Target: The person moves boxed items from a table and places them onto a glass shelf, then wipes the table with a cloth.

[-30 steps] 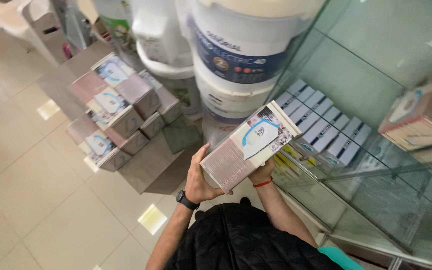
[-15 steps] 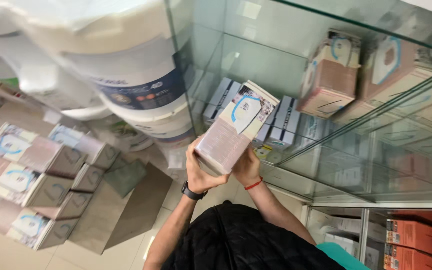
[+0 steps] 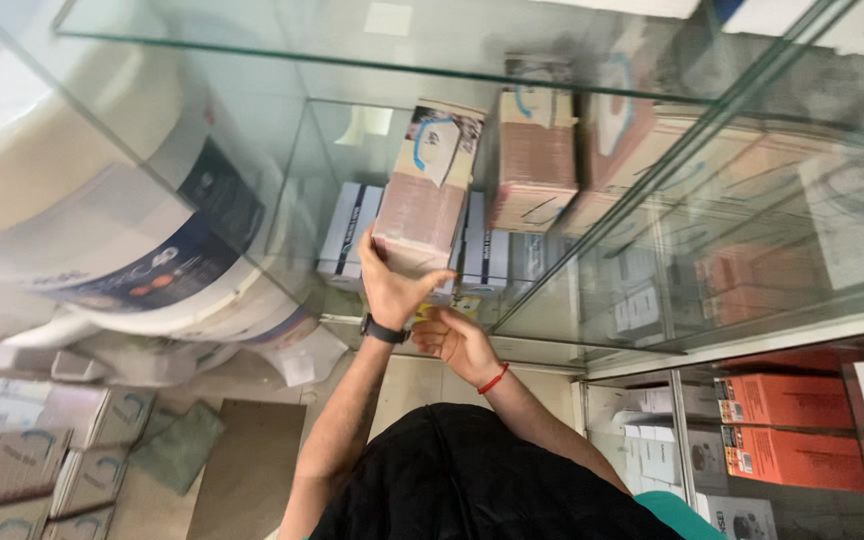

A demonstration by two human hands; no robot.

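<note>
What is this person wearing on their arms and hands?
Both forearms are bare, with no sleeves reaching them and no gloves. The left hand has a dark wristwatch with a black band at its wrist. The right hand has a thin red cord bracelet around its wrist. The black top covers the body below.

Brown/white carton w/ blue swirl; orange boxes; red wristband.

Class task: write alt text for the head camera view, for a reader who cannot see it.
A person's left hand pushes a brown carton onto a glass shelf beside a matching carton; the right hand hangs open just below. White buckets stand to the left.
</note>
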